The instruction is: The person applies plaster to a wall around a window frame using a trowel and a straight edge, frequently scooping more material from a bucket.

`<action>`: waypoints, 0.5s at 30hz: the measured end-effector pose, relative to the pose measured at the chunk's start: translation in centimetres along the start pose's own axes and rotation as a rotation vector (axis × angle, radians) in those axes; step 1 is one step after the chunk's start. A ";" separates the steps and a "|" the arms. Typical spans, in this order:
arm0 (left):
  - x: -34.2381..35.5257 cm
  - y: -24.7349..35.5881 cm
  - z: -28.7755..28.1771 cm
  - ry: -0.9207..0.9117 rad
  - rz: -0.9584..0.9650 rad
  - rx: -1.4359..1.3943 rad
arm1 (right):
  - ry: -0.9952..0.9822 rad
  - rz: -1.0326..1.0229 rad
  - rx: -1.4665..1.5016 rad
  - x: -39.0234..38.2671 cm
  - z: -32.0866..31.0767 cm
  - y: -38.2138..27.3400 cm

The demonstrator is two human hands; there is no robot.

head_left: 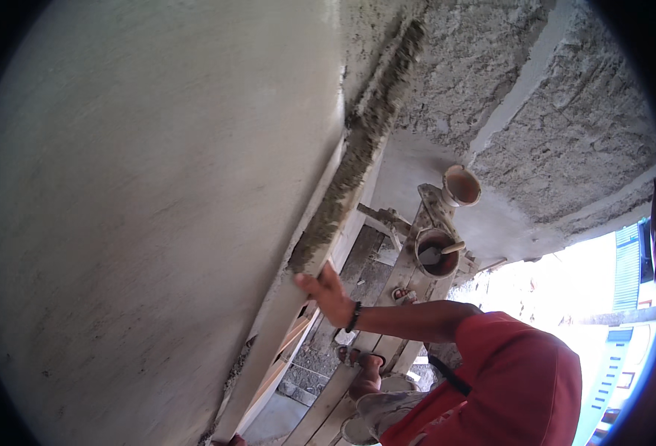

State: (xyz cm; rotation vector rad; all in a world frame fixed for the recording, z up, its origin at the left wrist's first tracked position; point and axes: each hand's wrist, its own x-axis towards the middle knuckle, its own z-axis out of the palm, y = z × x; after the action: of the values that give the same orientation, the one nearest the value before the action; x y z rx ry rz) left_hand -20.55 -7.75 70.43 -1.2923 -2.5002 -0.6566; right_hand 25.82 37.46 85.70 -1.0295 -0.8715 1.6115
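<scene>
My right hand (326, 295) grips a long, straight pale board (259, 357) along the edge of the smooth plastered wall (134, 201). A band of wet grey mortar (365, 149) runs diagonally above that hand, along the same edge. My left hand (235, 440) barely shows at the bottom, beside the board's lower end; its fingers are mostly hidden. My sandalled feet (365, 364) are on a plank scaffold (317, 409).
Farther along the planks (413, 290) stand a bucket (435, 269) with a wooden-handled trowel (432, 254) in it and another bucket (461, 186). Rough render (566, 126) covers the surface at upper right, above a bright opening (599, 279). A wooden crosspiece (378, 221) juts beside the scaffold.
</scene>
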 end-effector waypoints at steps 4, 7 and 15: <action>-3.5 1.7 2.3 0.068 0.819 0.930 | 0.046 0.120 0.075 -0.7 -4.5 1.8; -6.2 6.5 1.9 0.215 0.794 0.930 | 0.089 0.278 0.088 -0.4 -8.6 4.7; -5.7 15.1 4.7 -0.534 2.739 2.979 | 0.128 0.457 0.155 3.5 -17.5 12.1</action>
State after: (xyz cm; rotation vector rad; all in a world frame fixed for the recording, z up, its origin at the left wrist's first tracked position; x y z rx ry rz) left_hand -4.96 -1.79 68.17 0.9817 -1.8827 -3.0073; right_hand 37.15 38.81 67.43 -1.2664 -0.4333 1.9291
